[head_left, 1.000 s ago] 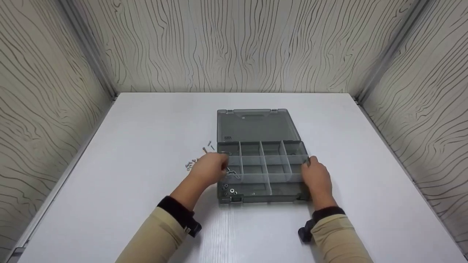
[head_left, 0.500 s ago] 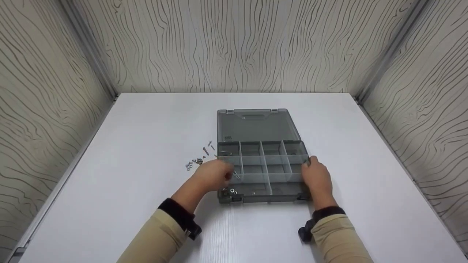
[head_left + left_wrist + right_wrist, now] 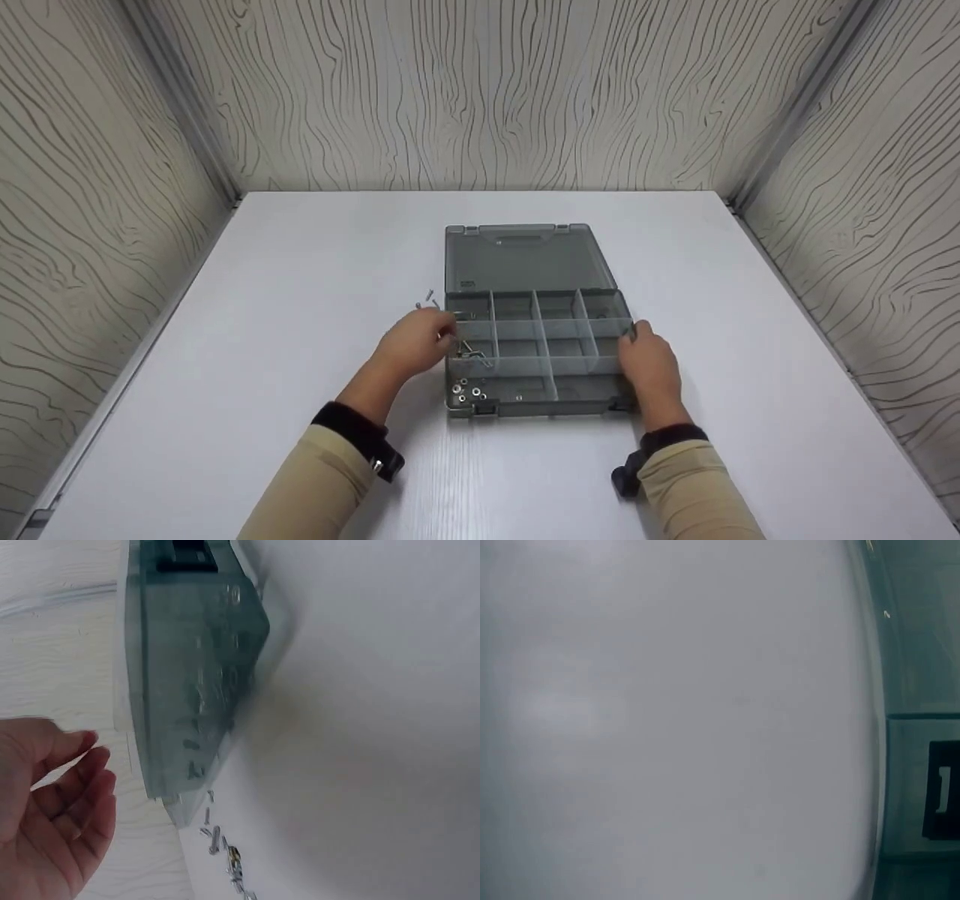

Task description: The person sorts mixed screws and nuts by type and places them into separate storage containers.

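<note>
A grey see-through compartment box (image 3: 517, 347) lies on the table with its lid (image 3: 529, 264) swung back. My left hand (image 3: 415, 341) hovers at the box's left edge; in the left wrist view that hand (image 3: 56, 802) has loosely bent fingers, with nothing between thumb and fingertips. My right hand (image 3: 651, 360) grips the right side wall, thumb over the rim. Several screws (image 3: 474, 355) lie in the left compartment of the middle row, and several nuts (image 3: 476, 391) in the front left one. The right wrist view shows only the box's front (image 3: 915, 787) and tabletop, no fingers.
Loose screws (image 3: 430, 295) lie on the white table (image 3: 315, 262) left of the box, partly hidden behind my left hand; the left wrist view shows a line of screws (image 3: 215, 840) beside the box. Patterned panels (image 3: 480, 97) enclose the table at the back and sides.
My left hand moved forward over the left compartments, toward my body, then drew back left and away from them. The right hand and the box have stayed in place.
</note>
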Action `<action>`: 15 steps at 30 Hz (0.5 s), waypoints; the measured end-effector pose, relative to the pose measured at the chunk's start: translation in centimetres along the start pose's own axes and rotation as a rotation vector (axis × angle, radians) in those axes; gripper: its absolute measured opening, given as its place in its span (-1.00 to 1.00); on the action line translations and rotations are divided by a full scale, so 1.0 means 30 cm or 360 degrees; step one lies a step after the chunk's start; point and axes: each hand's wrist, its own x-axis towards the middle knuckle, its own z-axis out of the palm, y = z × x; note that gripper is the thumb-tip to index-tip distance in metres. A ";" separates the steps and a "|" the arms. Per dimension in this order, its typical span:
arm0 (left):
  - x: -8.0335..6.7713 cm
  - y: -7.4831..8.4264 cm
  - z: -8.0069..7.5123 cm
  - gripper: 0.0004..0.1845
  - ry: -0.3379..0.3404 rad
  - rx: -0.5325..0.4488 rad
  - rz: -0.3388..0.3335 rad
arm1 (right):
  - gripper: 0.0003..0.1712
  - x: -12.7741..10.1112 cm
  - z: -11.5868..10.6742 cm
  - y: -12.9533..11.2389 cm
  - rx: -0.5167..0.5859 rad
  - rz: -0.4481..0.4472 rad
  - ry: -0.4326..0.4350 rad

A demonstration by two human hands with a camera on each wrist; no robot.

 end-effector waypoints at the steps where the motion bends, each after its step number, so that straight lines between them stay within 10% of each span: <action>1: 0.003 -0.008 -0.002 -0.86 0.0031 0.0010 -0.0070 | -0.49 0.001 0.001 0.001 -0.0006 -0.0001 0.0004; 15: -0.010 -0.205 0.009 -0.82 0.0042 0.0092 -0.0782 | -0.46 0.006 0.005 0.004 -0.0017 0.0019 -0.0012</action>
